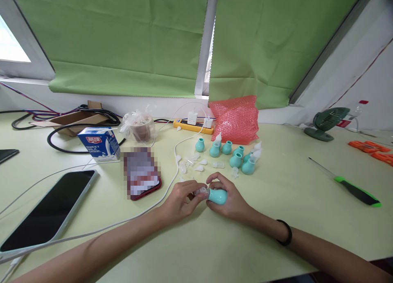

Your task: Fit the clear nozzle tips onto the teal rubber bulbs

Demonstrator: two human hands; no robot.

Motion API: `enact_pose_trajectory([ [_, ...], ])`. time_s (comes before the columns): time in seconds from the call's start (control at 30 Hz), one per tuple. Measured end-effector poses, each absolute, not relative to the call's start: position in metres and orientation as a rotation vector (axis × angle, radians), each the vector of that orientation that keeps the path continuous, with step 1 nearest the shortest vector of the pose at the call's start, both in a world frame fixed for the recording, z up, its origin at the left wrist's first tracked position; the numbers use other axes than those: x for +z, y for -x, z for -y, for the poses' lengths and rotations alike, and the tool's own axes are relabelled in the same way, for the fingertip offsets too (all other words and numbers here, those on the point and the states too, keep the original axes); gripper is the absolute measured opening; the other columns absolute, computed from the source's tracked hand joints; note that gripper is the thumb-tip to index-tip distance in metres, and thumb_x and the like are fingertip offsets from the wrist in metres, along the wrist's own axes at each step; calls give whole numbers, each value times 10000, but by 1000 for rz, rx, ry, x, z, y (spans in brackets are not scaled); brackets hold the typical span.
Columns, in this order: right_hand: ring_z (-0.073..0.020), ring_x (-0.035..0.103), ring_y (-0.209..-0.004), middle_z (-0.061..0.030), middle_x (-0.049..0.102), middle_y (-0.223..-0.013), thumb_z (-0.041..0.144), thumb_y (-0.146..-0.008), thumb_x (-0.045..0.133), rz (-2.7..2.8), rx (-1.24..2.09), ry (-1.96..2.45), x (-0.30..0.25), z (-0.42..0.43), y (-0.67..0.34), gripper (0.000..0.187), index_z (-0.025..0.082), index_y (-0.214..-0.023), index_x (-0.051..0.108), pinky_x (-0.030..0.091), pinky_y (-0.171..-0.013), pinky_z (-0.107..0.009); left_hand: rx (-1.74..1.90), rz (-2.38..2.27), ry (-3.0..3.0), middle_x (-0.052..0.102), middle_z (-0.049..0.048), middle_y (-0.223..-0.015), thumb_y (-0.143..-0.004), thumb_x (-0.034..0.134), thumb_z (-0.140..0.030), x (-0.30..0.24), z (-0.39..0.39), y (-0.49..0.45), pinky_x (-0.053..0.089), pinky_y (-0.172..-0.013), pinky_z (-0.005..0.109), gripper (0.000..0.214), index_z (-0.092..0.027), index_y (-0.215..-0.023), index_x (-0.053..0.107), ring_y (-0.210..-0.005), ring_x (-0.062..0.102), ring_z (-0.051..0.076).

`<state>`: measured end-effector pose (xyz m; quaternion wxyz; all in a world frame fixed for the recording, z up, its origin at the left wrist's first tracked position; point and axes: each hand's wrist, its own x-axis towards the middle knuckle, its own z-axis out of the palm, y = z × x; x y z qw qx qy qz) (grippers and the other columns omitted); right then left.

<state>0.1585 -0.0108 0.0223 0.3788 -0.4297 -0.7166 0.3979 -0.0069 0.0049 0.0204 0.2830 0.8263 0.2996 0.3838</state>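
My right hand [231, 199] is closed around a teal rubber bulb [217, 196], which lies sideways with its neck to the left. At that neck sits a clear plastic tube [202, 191], pinched by the fingers of my left hand [183, 199]. The tube and bulb meet between my hands; how far one goes into the other is hidden. Just beyond, small clear and white plastic pieces [218, 165] are scattered. Several more teal bulbs [236, 160] stand behind these, some with translucent tips [257, 153] on top.
A pink bubble-wrap bag [235, 121] and a yellow power strip [193, 126] are at the back. Phones [52, 205], a milk carton [100, 144] and a white cable [167, 197] lie left. Right are a screwdriver [353, 189], a green fan [330, 121] and orange tools [368, 147].
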Motion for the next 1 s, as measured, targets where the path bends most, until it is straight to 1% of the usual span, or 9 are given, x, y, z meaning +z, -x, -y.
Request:
enact_pose_trajectory([
  [0.2, -12, 362, -332, 51, 550, -731, 93, -597, 536, 1750, 1583, 1056, 33, 7, -165, 343, 221, -866, 365, 300, -278, -132, 1077, -742, -2256, 543, 39, -594, -797, 433, -261, 21, -1, 6, 392, -432, 173, 236, -99, -815, 604, -479, 474, 82],
  [0.37, -10, 380, -348, 51, 559, -719, 104, -575, 586, 1722, 1696, 1043, 34, 3, -166, 374, 210, -878, 393, 323, -280, -122, 1081, -710, -2373, 556, 47, -591, -785, 459, -239, 18, 1, 5, 390, -465, 192, 219, -89, -839, 609, -494, 473, 94],
  [0.5, -23, 388, -369, 57, 532, -647, 180, -575, 637, 1661, 1759, 976, 28, 3, -165, 350, 194, -851, 422, 338, -292, -132, 1089, -728, -2382, 565, 36, -594, -782, 472, -251, 14, 2, 6, 390, -475, 192, 212, -101, -861, 600, -487, 477, 89],
  [0.57, -33, 404, -392, 45, 517, -628, 233, -589, 649, 1643, 1707, 920, 26, 5, -164, 294, 173, -795, 447, 349, -319, -146, 1110, -720, -2374, 556, 29, -609, -789, 459, -257, 18, 2, 9, 399, -496, 199, 227, -109, -916, 576, -512, 480, 94],
  [0.67, -53, 439, -448, 28, 506, -605, 270, -606, 657, 1647, 1463, 912, 22, 8, -163, 246, 150, -739, 489, 375, -396, -171, 1196, -613, -2437, 550, 58, -710, -796, 422, -243, 34, -2, 17, 423, -583, 234, 311, -83, -1054, 486, -641, 504, 126],
  [0.77, -77, 463, -481, 13, 526, -578, 285, -636, 639, 1645, 1285, 956, 19, 8, -163, 222, 145, -752, 512, 392, -454, -200, 1301, -802, -2470, 525, 44, -712, -815, 372, -184, 55, -12, 23, 415, -598, 234, 252, -106, -1016, 504, -645, 490, 118],
  [0.83, -98, 486, -511, -9, 555, -602, 293, -653, 617, 1706, 1230, 957, 18, 7, -163, 202, 146, -755, 523, 404, -477, -219, 1193, -990, -2556, 538, 54, -765, -819, 359, -178, 63, -19, 24, 415, -610, 245, 234, -135, -956, 544, -681, 491, 129],
  [0.9, -120, 513, -567, -26, 580, -649, 279, -654, 602, 1834, 1143, 942, 17, 6, -163, 170, 151, -750, 546, 421, -521, -235, 1010, -1140, -2702, 544, 79, -866, -812, 362, -189, 64, -25, 25, 422, -661, 288, 242, -156, -941, 564, -802, 478, 176],
  [1.0, -140, 537, -631, -30, 602, -693, 246, -644, 584, 1987, 1007, 921, 17, 6, -164, 148, 161, -764, 570, 432, -587, -247, 684, -1273, -2906, 518, 117, -985, -756, 438, -248, 61, -31, 26, 421, -701, 360, 260, -161, -963, 569, -917, 438, 250],
])
